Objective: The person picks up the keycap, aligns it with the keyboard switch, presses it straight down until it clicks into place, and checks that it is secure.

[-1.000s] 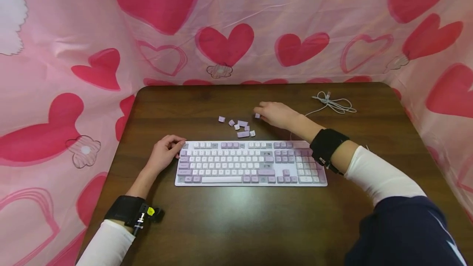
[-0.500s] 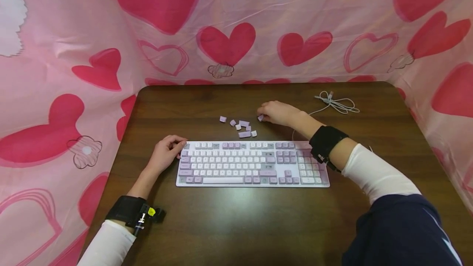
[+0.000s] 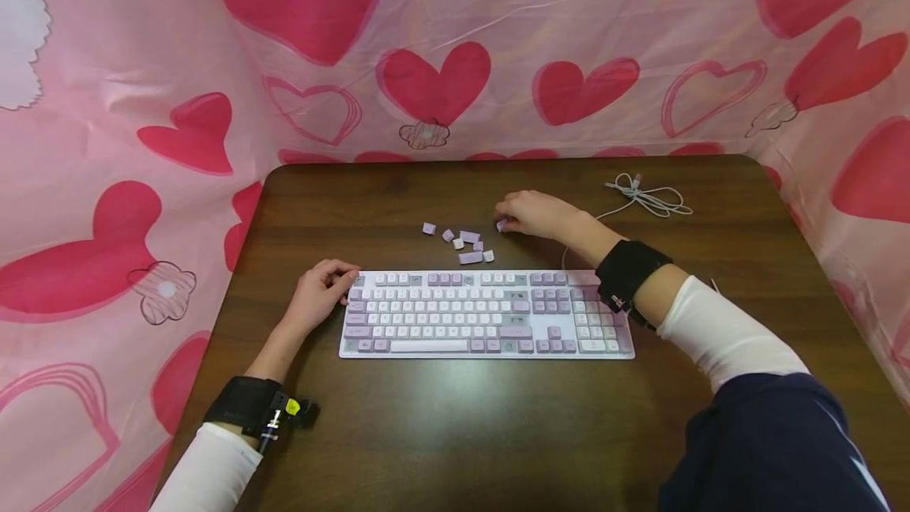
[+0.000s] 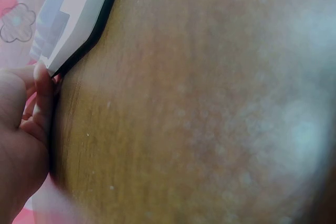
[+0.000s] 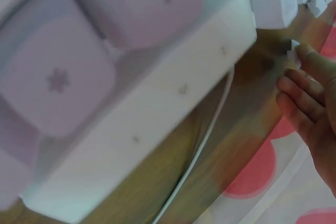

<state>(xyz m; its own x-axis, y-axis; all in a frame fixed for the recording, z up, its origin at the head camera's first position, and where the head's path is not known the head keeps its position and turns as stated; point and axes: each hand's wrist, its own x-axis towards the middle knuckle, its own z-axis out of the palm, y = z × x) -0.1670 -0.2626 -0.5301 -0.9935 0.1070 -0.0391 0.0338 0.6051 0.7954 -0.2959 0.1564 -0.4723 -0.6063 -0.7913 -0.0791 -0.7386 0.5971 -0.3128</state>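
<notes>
Head view showed the right grip nearly closed, pinching a lilac keycap; the left grip held the far-left corner of a computer keyboard.

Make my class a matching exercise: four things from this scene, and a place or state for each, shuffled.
1. white-and-lavender plastic keyboard
2. thin white cable
3. bare left hand
4. bare right hand

A. holds a small lavender keycap
B. touches the keyboard's far left corner
C. lies near the middle of the brown wooden table
D. looped and tied, toward the far right

Pairs: 1-C; 2-D; 3-B; 4-A
</notes>
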